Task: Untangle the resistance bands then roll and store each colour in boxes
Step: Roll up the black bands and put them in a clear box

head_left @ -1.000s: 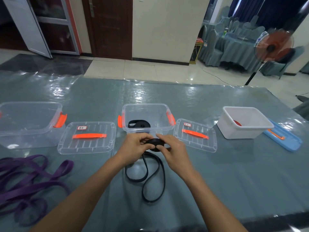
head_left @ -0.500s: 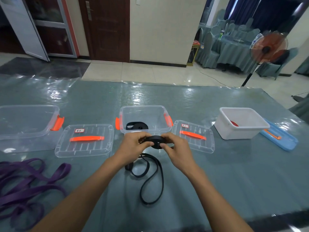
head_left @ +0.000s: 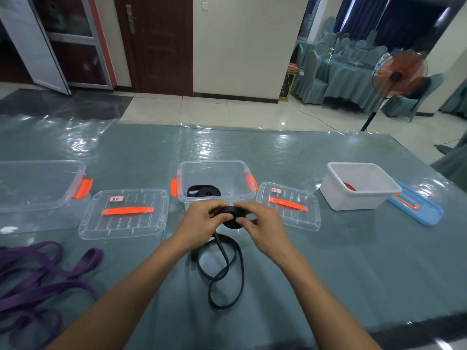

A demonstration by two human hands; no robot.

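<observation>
I count 3 boxes in a row across the table (head_left: pixel 353 261): a left clear box (head_left: pixel 40 163) and a middle clear box (head_left: pixel 214 164), both with orange latches, and a white box (head_left: pixel 353 198) to the right. There are 3 lids lying flat: 1 clear lid (head_left: pixel 126 224) between the 2 clear boxes, a 2nd clear lid (head_left: pixel 290 215) just right of the middle box, and 1 blue lid (head_left: pixel 417 210) beside the white box, each with an orange handle.

I see 2 black bands. 1 rolled black band (head_left: pixel 203 191) lies coiled inside the middle clear box. The other black band (head_left: pixel 232 215) is in my view's centre, just in front of that box: my left hand (head_left: pixel 202 221) and right hand (head_left: pixel 262 231) both have their fingers curled round its wound part, a tight flat disc pinched between thumbs and fingertips. Its unwound tail hangs down and lies in thin, narrow loops on the table near me, crossing over itself once.

The purple bands (head_left: pixel 38 279) sit in a wide, flat tangle at the near left (too knotted for me to count). A red item (head_left: pixel 350 186) shows at the bottom of the white box; I cannot tell its shape. 1 standing fan (head_left: pixel 399 72) is far right on the floor.
</observation>
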